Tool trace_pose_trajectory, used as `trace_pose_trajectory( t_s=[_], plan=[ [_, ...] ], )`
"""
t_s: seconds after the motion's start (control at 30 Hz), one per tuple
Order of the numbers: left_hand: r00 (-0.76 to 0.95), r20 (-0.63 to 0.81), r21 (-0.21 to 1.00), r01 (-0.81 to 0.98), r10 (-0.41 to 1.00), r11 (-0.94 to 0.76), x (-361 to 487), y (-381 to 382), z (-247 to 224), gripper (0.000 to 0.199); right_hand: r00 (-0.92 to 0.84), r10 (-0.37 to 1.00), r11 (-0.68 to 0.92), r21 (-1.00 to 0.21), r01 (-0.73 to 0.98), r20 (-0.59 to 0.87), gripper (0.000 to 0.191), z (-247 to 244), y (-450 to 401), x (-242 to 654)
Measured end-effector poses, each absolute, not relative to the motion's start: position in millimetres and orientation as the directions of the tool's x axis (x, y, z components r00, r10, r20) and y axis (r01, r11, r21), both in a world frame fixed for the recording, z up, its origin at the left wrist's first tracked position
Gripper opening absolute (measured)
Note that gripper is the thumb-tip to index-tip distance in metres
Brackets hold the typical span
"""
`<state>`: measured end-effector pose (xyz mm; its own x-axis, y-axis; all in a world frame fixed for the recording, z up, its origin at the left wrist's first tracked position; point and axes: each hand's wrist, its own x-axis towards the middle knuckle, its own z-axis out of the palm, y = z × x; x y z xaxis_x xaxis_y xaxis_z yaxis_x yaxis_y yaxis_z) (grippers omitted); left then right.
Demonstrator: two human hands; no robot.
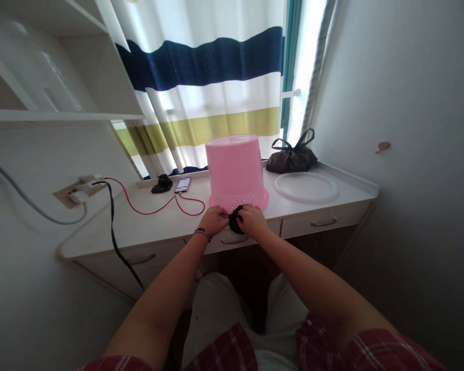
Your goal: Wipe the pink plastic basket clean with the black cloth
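Both of my hands meet at the desk's front edge, just before a pink bucket (235, 167) that stands upside down. Between them is a black item (236, 219), round and dark, too small to name. My left hand (215, 220), with a beaded bracelet at the wrist, has its fingers closed on the item's left side. My right hand (252, 220) is closed over its upper right side. The bucket's wide rim rests on the white desk (158, 226), right behind the fingers.
A tied black bag (293, 158) and a translucent round lid (306, 201) lie on the right. To the left are a phone (183, 185) with a red cable (150, 213) and a small black bundle (162, 184). A wall socket (77, 191) holds plugs.
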<state>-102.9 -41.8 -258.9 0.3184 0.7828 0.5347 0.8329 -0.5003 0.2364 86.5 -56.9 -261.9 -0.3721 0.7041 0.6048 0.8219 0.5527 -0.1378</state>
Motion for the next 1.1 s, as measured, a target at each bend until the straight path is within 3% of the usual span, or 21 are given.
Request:
trace_pose_trajectory(
  t_s=[0.5,0.93,1.1],
  plan=[
    [0.224,0.536,0.294,0.855,0.814,-0.428,-102.2,-39.5,-258.9,0.039,-0.479,0.612,0.747,-0.261,0.612,0.629,0.023,-266.9,-34.6,124.8],
    [0.229,0.544,0.306,0.841,0.807,-0.445,-103.6,-42.1,-258.0,0.039,-0.159,0.786,0.459,-0.391,0.798,0.598,0.015,-270.3,1.5,145.4],
    [0.239,0.550,0.275,0.852,0.800,-0.444,-102.8,-44.8,-255.7,0.035,-0.084,0.752,0.382,-0.329,0.864,0.654,0.013,-276.1,2.3,134.3]
  ],
)
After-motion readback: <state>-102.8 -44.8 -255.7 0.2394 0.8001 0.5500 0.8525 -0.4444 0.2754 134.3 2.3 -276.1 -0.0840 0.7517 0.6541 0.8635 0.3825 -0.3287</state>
